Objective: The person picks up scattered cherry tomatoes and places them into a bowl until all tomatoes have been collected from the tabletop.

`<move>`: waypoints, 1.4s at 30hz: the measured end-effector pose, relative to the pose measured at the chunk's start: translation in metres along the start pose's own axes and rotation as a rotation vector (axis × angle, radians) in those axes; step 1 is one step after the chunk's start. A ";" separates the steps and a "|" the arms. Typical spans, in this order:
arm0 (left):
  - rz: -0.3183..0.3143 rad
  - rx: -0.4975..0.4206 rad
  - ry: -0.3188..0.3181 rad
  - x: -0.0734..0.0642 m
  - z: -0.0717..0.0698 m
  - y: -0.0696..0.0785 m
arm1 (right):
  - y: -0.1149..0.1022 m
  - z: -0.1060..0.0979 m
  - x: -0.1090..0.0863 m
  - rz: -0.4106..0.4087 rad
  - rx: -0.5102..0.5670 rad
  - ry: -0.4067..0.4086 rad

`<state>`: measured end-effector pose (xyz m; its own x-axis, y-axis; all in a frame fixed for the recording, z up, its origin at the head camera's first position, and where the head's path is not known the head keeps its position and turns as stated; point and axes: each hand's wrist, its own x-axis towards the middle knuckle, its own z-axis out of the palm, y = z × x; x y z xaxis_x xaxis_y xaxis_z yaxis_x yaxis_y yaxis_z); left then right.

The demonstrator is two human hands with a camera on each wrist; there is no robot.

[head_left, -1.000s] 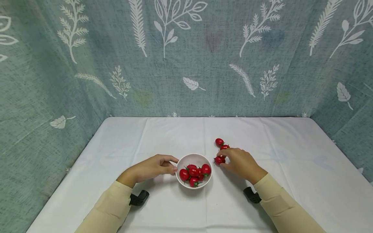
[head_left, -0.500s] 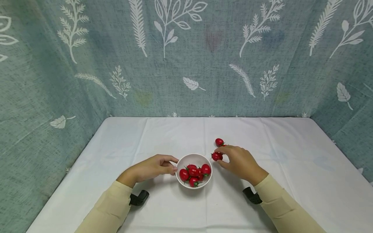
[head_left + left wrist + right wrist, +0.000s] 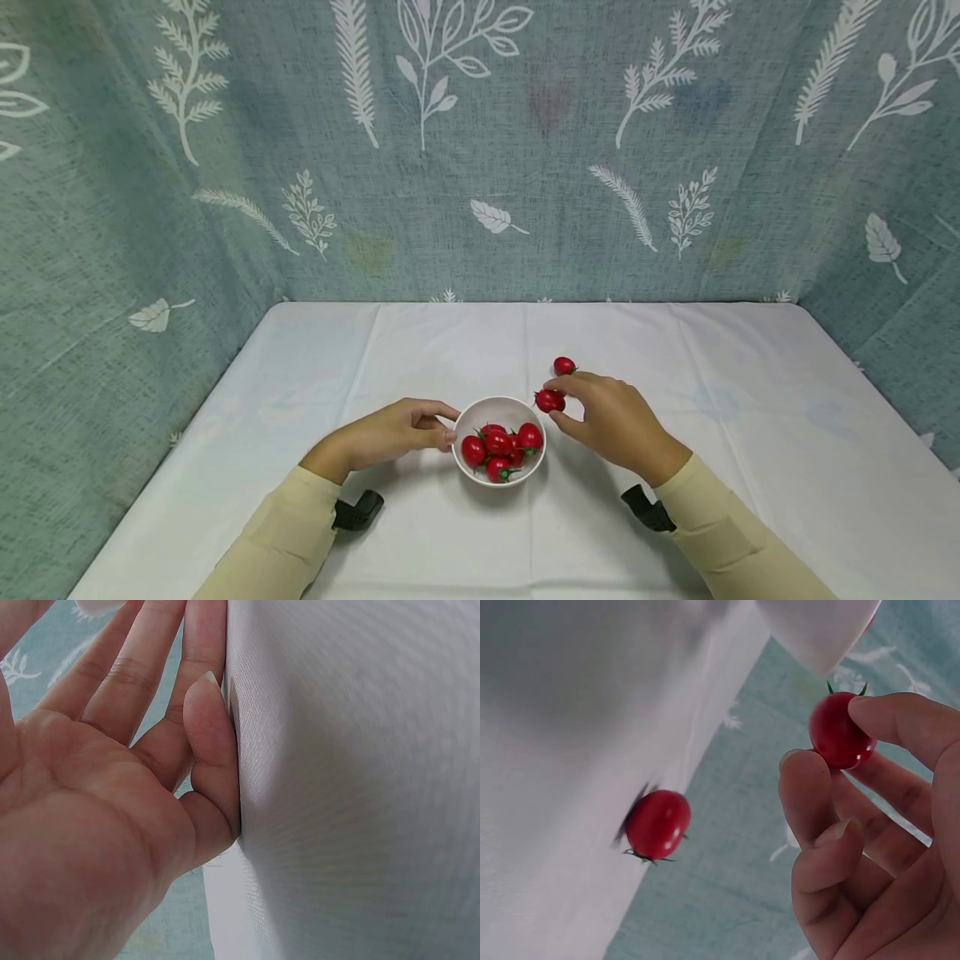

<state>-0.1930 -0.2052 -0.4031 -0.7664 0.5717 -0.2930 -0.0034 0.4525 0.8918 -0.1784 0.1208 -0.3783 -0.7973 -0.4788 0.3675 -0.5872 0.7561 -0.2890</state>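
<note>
In the head view, a white bowl [image 3: 467, 474] stands mid-table with several red cherry tomatoes [image 3: 498, 442] inside. My left hand [image 3: 382, 433] touches the bowl's left side with thumb and fingers extended; the bowl's edge [image 3: 97, 604] shows at the top of the left wrist view. Between thumb and fingertips, my right hand [image 3: 618, 421] pinches a cherry tomato [image 3: 840, 729] with green sepals, close to the bowl's right rim. Another cherry tomato [image 3: 564, 366] lies behind that hand. One loose tomato [image 3: 658, 823] shows on the cloth in the right wrist view.
White cloth [image 3: 420, 350] covers the table. A blue-green curtain [image 3: 480, 167] with white leaf prints hangs behind and at both sides. Black wrist devices [image 3: 360, 510] sit under the forearms.
My right hand has brought the pinched cherry tomato leftward and slightly away from me, nearer the bowl. One loose tomato behind it has gone from sight. My left hand and the bowl stay put.
</note>
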 end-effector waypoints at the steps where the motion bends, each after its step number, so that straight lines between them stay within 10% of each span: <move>1: 0.001 0.000 0.000 0.000 0.000 0.000 | -0.001 0.000 0.000 -0.006 -0.002 0.002; 42: 0.014 0.012 -0.003 0.000 0.000 -0.001 | -0.040 0.006 -0.010 -0.121 0.044 -0.115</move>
<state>-0.1935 -0.2055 -0.4039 -0.7643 0.5802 -0.2814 0.0153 0.4526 0.8916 -0.1478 0.0925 -0.3753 -0.7297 -0.6151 0.2987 -0.6834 0.6707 -0.2882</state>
